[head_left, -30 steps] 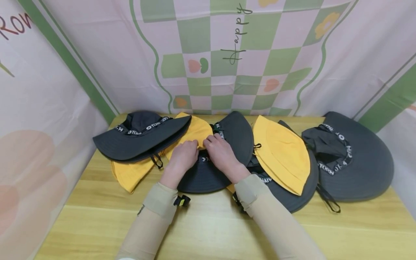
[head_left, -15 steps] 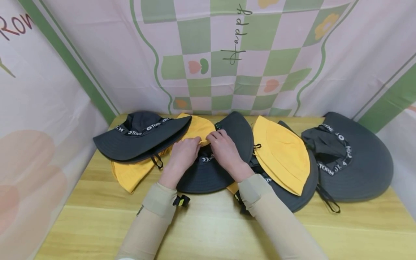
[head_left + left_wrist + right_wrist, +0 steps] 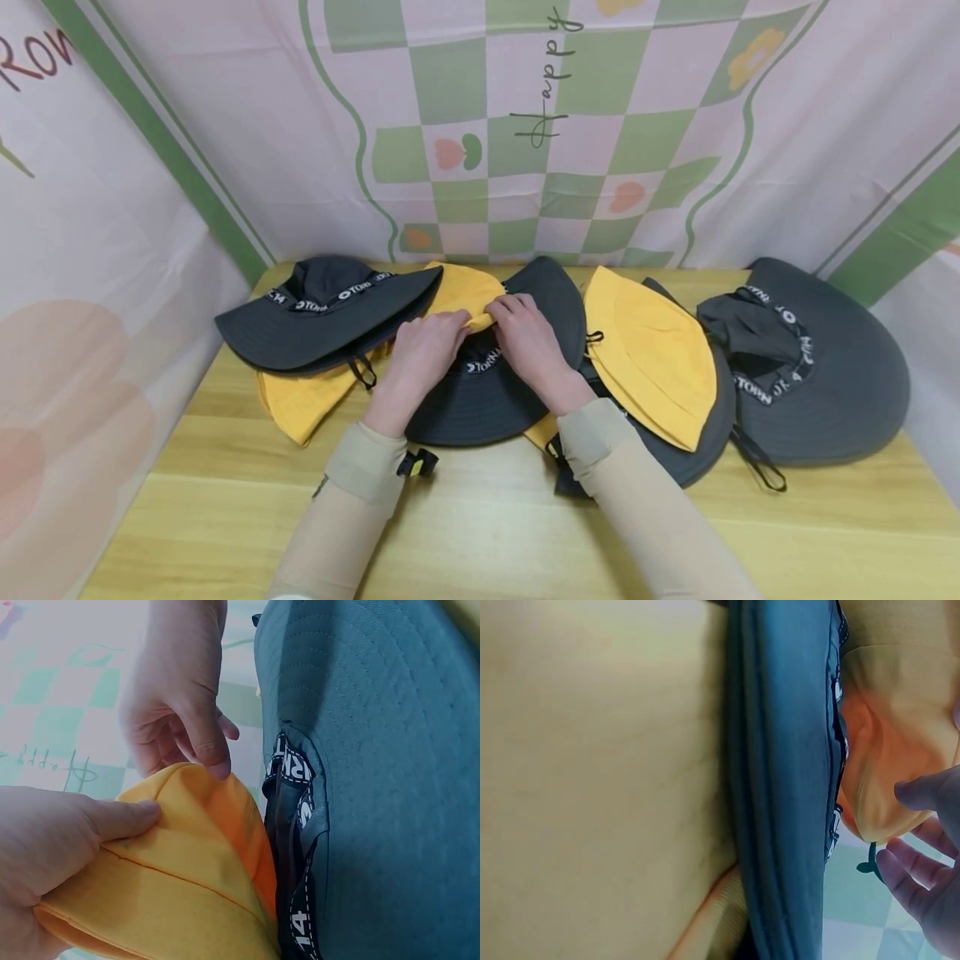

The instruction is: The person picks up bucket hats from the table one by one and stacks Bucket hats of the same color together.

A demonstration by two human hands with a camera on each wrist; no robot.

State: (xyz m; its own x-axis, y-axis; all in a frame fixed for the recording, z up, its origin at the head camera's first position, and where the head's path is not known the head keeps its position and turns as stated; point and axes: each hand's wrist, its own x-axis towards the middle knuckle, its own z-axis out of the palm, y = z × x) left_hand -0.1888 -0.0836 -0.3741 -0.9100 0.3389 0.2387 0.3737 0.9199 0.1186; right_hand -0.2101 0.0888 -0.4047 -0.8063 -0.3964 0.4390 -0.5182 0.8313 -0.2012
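My left hand [image 3: 422,354] pinches the lower edge of a yellow bucket hat [image 3: 467,288], thumb on top, in the middle of the row. At the crown's end my right hand [image 3: 531,343] holds the same hat lightly; in the left wrist view its thumb lies against the cloth. A small green sprout [image 3: 871,862] on the hat's tip sits by the right fingers. Close below both hands lies a dark wide-brim hat [image 3: 472,414] with white-lettered tape. The yellow hat's underside is partly hidden.
Left stands a stack of dark hats [image 3: 330,329] over a yellow hat [image 3: 303,408]. To the right, another yellow hat [image 3: 652,358] rests on a dark brim, beside a large dark hat [image 3: 847,375] with a cord loop. A printed curtain [image 3: 510,75] closes off the wooden table's [image 3: 480,533] back.
The yellow hat between my hands has shifted a little to the right and away from me. Both hands have moved slightly farther from me, the right one also rightward.
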